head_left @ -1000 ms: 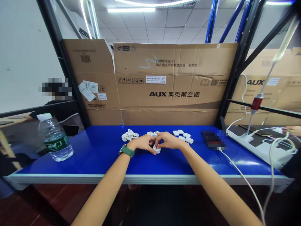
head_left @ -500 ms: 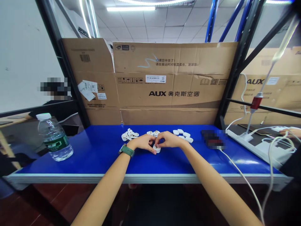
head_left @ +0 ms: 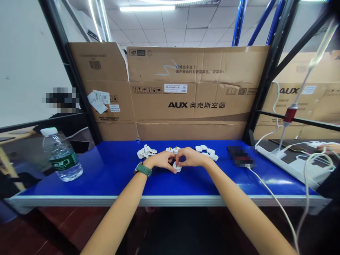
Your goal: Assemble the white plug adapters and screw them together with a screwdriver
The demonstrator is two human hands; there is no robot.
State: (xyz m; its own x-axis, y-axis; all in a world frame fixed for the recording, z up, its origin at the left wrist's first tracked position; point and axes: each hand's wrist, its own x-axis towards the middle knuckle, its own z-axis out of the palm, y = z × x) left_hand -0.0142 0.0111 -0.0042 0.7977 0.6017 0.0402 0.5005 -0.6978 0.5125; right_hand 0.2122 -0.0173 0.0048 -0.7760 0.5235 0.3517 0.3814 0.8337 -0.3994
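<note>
In the middle of the blue tabletop, a small white plug piece (head_left: pixel 177 168) sits between my two hands. My left hand (head_left: pixel 161 160), with a green-strapped watch on its wrist, curls thumb and fingers round the piece's left side. From the right, my right hand (head_left: pixel 190 157) pinches at its top; what is between those fingertips is too small to make out. Just behind my hands stand two white plugs (head_left: pixel 175 150) with metal prongs pointing up. A pile of white plug parts (head_left: pixel 146 152) lies to the left. Several white plug covers (head_left: pixel 210 151) lie to the right.
A water bottle (head_left: pixel 62 156) stands at the left. On the right lie a dark blurred device (head_left: pixel 240 156) with a cable and a white power strip (head_left: pixel 287 166). A cardboard sheet (head_left: pixel 196 127) closes the back. Another person's hand (head_left: pixel 330 148) shows at the far right.
Almost nothing differs. My right fingertips have shifted very slightly at the top of the plug piece; my left hand keeps its place.
</note>
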